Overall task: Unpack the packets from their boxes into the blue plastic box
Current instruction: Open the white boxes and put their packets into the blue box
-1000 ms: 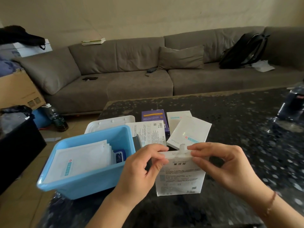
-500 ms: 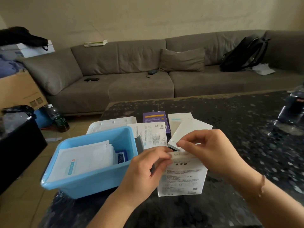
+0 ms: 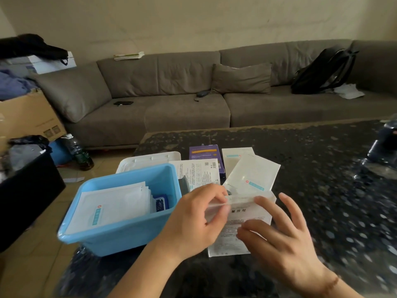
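A blue plastic box [image 3: 120, 235] stands at the dark table's left edge, holding a stack of white packets [image 3: 111, 203] and a small dark blue packet [image 3: 161, 203]. Just right of it a white printed box [image 3: 247, 212] stands upright. My left hand [image 3: 193, 220] pinches this box's top edge at its left corner. My right hand [image 3: 279, 239] is in front of the box's lower face with its fingers spread and straight, blurred. Behind lie a tilted white box [image 3: 253, 175], another white box [image 3: 235, 155], a purple box [image 3: 204, 152] and a printed white box [image 3: 197, 172].
A white lid [image 3: 150, 160] lies behind the blue plastic box. A dark bottle [image 3: 384, 143] stands at the table's right edge. Beyond the table runs a grey sofa [image 3: 182, 108]; a cardboard carton [image 3: 28, 117] and a green bottle [image 3: 79, 153] sit on the floor at left.
My right hand left the white box's top flap and dropped in front of its lower face with fingers spread. My left hand kept its pinch on the top.
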The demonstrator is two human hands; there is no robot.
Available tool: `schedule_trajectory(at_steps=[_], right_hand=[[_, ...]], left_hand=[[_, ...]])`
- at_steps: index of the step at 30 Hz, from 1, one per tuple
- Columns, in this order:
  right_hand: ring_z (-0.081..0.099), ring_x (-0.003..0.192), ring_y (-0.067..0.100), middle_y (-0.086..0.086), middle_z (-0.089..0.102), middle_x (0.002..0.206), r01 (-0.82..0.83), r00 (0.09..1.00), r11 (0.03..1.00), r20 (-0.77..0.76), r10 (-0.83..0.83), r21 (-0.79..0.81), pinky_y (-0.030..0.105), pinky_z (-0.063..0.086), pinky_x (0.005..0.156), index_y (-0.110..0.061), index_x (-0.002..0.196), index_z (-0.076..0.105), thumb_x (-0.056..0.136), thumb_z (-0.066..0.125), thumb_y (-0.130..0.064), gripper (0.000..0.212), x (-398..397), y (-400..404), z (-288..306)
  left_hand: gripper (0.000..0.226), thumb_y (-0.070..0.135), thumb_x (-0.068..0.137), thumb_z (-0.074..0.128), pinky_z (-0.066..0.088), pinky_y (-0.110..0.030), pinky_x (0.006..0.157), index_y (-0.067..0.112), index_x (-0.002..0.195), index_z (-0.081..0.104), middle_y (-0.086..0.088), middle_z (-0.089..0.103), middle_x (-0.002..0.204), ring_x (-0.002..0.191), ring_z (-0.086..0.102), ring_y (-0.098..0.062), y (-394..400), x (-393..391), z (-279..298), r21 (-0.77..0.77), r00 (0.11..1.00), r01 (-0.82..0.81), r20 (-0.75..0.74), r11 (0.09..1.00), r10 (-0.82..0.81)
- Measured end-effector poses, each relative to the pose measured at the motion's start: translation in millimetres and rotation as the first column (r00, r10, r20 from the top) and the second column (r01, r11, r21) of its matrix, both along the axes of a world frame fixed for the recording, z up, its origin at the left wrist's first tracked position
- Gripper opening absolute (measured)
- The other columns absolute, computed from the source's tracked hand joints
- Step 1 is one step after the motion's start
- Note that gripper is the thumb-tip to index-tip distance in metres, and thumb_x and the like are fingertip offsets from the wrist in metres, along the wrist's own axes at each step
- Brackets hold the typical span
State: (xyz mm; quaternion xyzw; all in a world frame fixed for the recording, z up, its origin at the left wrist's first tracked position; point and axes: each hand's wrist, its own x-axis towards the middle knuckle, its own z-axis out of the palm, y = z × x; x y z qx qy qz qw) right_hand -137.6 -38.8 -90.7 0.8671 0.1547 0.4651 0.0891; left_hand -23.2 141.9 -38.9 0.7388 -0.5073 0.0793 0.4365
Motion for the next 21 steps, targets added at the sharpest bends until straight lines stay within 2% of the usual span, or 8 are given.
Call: schedule_trajectory(at_steps=[5, 7, 10, 11, 13, 16, 18, 21], right_hand=[[0.055, 0.117, 0.036, -0.003, 0.072, 0.088, 0.008, 0.999, 1.0, -0.033, -0.007, 0.021, 0.059, 0.033, 0.106, -0.02, 0.075, 0.074, 0.077, 0.075, -0.02, 0.003, -4, 2, 2], [0.059, 0.111, 0.032, -0.003, 0.071, 0.088, -0.059, 0.997, 0.97, -0.035, 0.069, 0.235, 0.055, 0.04, 0.101, -0.017, 0.073, 0.074, 0.082, 0.071, -0.023, 0.011, -4, 3, 12], [0.061, 0.099, 0.023, -0.001, 0.067, 0.092, -0.142, 0.988, 0.766, 0.044, 0.147, 0.628, 0.038, 0.046, 0.088, -0.008, 0.081, 0.072, 0.088, 0.061, -0.025, 0.021, 0, 4, 38], [0.06, 0.099, 0.019, -0.004, 0.066, 0.095, -0.071, 0.995, 0.692, 0.006, 0.096, 0.719, 0.034, 0.046, 0.087, -0.011, 0.087, 0.071, 0.091, 0.056, -0.031, 0.026, 3, 5, 49], [0.06, 0.097, 0.013, -0.012, 0.067, 0.096, 0.182, 0.971, 0.582, -0.239, 0.021, 0.793, 0.032, 0.048, 0.082, -0.019, 0.088, 0.072, 0.097, 0.039, -0.051, 0.047, 12, 4, 64], [0.062, 0.07, 0.01, -0.004, 0.07, 0.075, 0.369, 0.847, 0.544, -0.513, 0.137, 0.753, 0.033, 0.047, 0.059, -0.015, 0.077, 0.073, 0.086, 0.031, -0.077, 0.075, 23, 0, 74], [0.065, 0.07, 0.002, -0.014, 0.072, 0.075, 0.294, 0.841, 0.481, -0.462, 0.28, 0.826, 0.024, 0.047, 0.059, -0.026, 0.073, 0.076, 0.081, 0.052, -0.071, 0.051, 24, 1, 78], [0.069, 0.087, -0.001, -0.019, 0.074, 0.085, 0.165, 0.871, 0.292, -0.278, 0.404, 0.942, 0.023, 0.054, 0.078, -0.036, 0.075, 0.077, 0.071, 0.072, -0.044, 0.011, 23, 4, 77]], left_hand=[[0.024, 0.051, 0.096, 0.049, 0.053, -0.02, 0.072, 0.028, 0.097, 0.057, 0.02, 0.062, 0.094, 0.099, 0.058, -0.001, -16, 1, 25, 0.209, 0.999, 0.0, -0.049, 0.978, 0.01], [0.017, 0.045, 0.095, 0.056, 0.055, -0.021, 0.073, 0.029, 0.102, 0.057, 0.021, 0.062, 0.099, 0.101, 0.058, 0.001, -17, 3, 29, 0.259, 0.998, 0.03, -0.067, 0.965, -0.013], [0.019, 0.037, 0.092, 0.065, 0.053, -0.018, 0.081, 0.033, 0.109, 0.058, 0.022, 0.064, 0.108, 0.101, 0.06, 0.003, -13, 4, 30, 0.296, 0.987, 0.104, -0.147, 0.949, -0.062], [0.02, 0.035, 0.092, 0.066, 0.054, -0.019, 0.082, 0.035, 0.11, 0.058, 0.022, 0.065, 0.11, 0.101, 0.061, 0.003, -11, 4, 28, 0.296, 0.988, 0.094, -0.148, 0.95, -0.052], [0.019, 0.035, 0.092, 0.065, 0.055, -0.021, 0.083, 0.034, 0.11, 0.059, 0.02, 0.066, 0.112, 0.101, 0.062, 0.002, -9, 4, 25, 0.293, 0.995, 0.042, -0.1, 0.955, -0.013], [0.019, 0.037, 0.092, 0.065, 0.055, -0.023, 0.079, 0.033, 0.11, 0.06, 0.018, 0.067, 0.109, 0.096, 0.064, -0.001, -7, 2, 22, 0.265, 0.998, 0.018, -0.068, 0.964, 0.0], [0.017, 0.037, 0.091, 0.066, 0.055, -0.025, 0.076, 0.034, 0.108, 0.06, 0.018, 0.068, 0.105, 0.092, 0.064, -0.002, -6, 1, 20, 0.236, 0.998, 0.019, -0.056, 0.972, -0.006], [0.015, 0.034, 0.092, 0.066, 0.054, -0.022, 0.073, 0.034, 0.105, 0.061, 0.02, 0.067, 0.101, 0.09, 0.065, -0.003, -5, 0, 15, 0.205, 0.997, 0.04, -0.07, 0.978, -0.026]])
